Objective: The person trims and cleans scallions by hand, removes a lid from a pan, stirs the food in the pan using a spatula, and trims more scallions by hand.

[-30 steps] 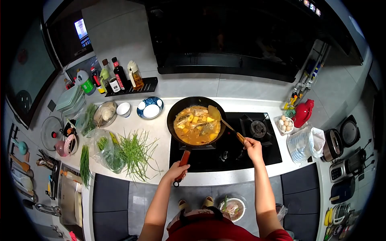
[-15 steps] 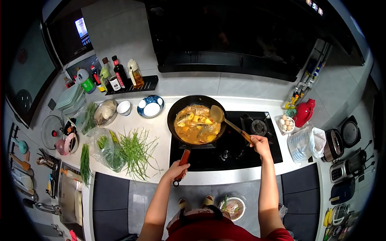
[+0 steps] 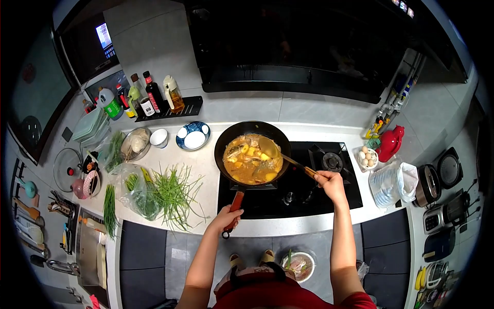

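My left hand [image 3: 225, 219] is wrapped around the reddish-brown handle of a black wok [image 3: 220, 164], which sits on the left burner of the black gas stove [image 3: 309, 198]. In the wok is a yellow-brown stew [image 3: 247, 167] with chunky pieces in sauce. My right hand [image 3: 330, 185] grips the wooden handle of a spatula [image 3: 269, 148]. The spatula's brownish head rests in the stew at the wok's right side, partly covered by sauce.
Left of the stove lie loose green chives [image 3: 177, 193] and a plastic bag of greens [image 3: 136, 193]. Behind them are a blue-patterned plate [image 3: 194, 147], a white bowl [image 3: 159, 138] and a bottle shelf [image 3: 193, 107]. Eggs [image 3: 367, 157] and a red kettle [image 3: 392, 143] stand right.
The spatula's head has moved left and down into the stew, away from the wok's right rim. My right hand shifted slightly left with it; my left hand stays in place.
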Action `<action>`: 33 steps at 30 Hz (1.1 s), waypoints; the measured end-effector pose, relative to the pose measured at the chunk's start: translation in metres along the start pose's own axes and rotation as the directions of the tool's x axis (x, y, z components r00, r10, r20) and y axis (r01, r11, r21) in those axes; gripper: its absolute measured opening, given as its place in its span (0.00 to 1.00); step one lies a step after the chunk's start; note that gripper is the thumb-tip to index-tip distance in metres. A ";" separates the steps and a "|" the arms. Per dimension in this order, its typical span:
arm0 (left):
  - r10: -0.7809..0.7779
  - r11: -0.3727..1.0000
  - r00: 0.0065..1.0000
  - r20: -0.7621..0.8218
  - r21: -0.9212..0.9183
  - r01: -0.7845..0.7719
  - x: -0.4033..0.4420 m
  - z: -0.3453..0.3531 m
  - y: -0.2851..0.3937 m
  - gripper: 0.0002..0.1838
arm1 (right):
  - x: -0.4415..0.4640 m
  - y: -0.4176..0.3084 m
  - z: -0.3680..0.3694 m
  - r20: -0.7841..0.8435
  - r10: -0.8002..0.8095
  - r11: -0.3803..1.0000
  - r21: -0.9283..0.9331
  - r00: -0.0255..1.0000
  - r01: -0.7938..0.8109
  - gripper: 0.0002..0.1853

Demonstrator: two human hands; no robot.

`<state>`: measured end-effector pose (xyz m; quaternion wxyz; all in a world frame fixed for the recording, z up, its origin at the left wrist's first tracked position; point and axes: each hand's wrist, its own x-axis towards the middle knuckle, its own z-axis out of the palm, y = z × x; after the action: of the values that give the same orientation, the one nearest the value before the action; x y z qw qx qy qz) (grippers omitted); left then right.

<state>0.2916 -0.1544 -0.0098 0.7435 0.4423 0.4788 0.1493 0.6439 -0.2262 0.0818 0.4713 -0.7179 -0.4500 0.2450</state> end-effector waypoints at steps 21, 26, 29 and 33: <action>0.008 1.000 1.000 -0.008 -0.004 -0.008 -0.003 0.002 0.003 0.11 | -0.042 -0.008 0.026 0.044 0.064 0.989 0.128 0.997 -0.069 0.11; 0.029 0.999 1.000 0.006 -0.014 -0.029 -0.001 0.000 -0.001 0.13 | -0.054 -0.013 0.028 0.135 0.107 0.962 0.236 0.985 -0.137 0.11; 0.030 0.999 1.000 0.008 -0.013 -0.030 0.002 -0.001 -0.004 0.14 | -0.054 -0.001 0.036 0.114 0.068 0.966 0.239 0.991 -0.094 0.11; 0.026 1.000 1.000 0.006 -0.017 -0.026 0.000 0.000 -0.002 0.14 | -0.061 -0.019 0.038 0.077 0.082 0.990 0.107 0.994 -0.090 0.11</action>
<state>0.2907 -0.1555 -0.0115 0.7469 0.4425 0.4694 0.1614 0.5776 -0.2589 0.0778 0.4825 -0.7000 -0.4214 0.3156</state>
